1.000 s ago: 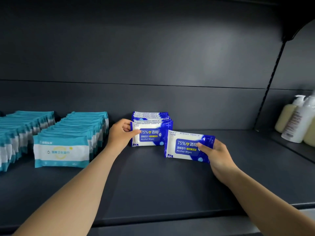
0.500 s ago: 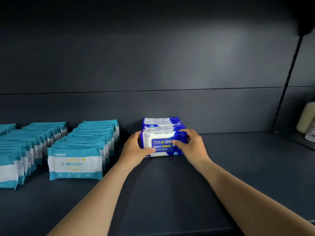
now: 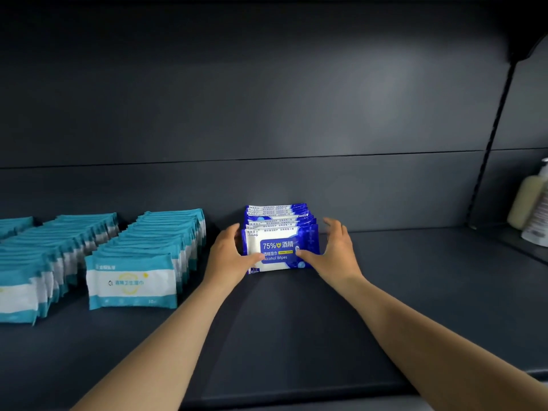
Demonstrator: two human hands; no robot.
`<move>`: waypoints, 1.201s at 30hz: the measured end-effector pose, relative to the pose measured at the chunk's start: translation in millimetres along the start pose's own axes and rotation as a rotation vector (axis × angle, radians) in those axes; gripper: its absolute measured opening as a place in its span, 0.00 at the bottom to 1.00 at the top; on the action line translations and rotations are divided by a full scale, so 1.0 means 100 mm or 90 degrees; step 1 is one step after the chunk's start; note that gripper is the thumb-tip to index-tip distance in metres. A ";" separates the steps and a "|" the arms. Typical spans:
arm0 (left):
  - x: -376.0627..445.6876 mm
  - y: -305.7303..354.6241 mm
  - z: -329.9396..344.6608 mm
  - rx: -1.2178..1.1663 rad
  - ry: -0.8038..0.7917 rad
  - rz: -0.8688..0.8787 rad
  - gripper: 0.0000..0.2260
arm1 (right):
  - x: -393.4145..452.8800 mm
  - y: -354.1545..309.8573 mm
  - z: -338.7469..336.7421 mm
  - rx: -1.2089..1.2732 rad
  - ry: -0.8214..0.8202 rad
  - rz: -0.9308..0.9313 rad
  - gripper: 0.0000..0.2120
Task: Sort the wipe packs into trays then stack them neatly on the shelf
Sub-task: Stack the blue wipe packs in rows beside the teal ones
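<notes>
cream pump bottle (image 3: 526,203) upright at far right edge of neighbouring shelf bay; white labelled bottle (image 3: 538,225) just beside, nearer, cut by frame edge.

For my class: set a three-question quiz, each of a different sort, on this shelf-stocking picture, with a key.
1. True or false: both hands touch the row of blue-and-white alcohol wipe packs.
2. Multiple choice: the teal-and-white wipe pack rows stand A) left of the blue row, B) right of it, C) on top of it.
3. Fill in: at the far right edge of the dark shelf stands a cream pump ____.

Key: 1 true: left hand and right hand flank it. 2 A. 3 bottle.
</notes>
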State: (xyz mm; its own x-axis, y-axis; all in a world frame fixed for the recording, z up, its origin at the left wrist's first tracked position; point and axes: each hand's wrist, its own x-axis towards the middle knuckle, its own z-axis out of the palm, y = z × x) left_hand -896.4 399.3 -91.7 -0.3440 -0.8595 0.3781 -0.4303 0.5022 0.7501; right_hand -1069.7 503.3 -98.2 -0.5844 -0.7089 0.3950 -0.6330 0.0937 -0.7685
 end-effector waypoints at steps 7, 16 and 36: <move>-0.49 0.64 -0.36 0.189 -0.069 0.061 0.27 | -0.42 -0.06 -0.83 -0.269 -0.044 -0.097 0.32; -1.83 1.48 -0.37 0.314 -0.117 0.095 0.31 | -1.48 -0.14 -2.00 -0.352 -0.116 -0.189 0.34; -4.48 0.61 1.02 0.264 -0.367 -0.068 0.28 | -4.00 1.47 -2.25 -0.399 -0.362 -0.054 0.32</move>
State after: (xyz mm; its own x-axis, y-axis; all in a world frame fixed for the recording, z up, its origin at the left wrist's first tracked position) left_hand -853.8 824.3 -270.5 -0.6193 -0.7762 -0.1183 -0.7284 0.5116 0.4558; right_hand -1043.4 957.5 -256.3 -0.2847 -0.9586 -0.0039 -0.9252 0.2758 -0.2606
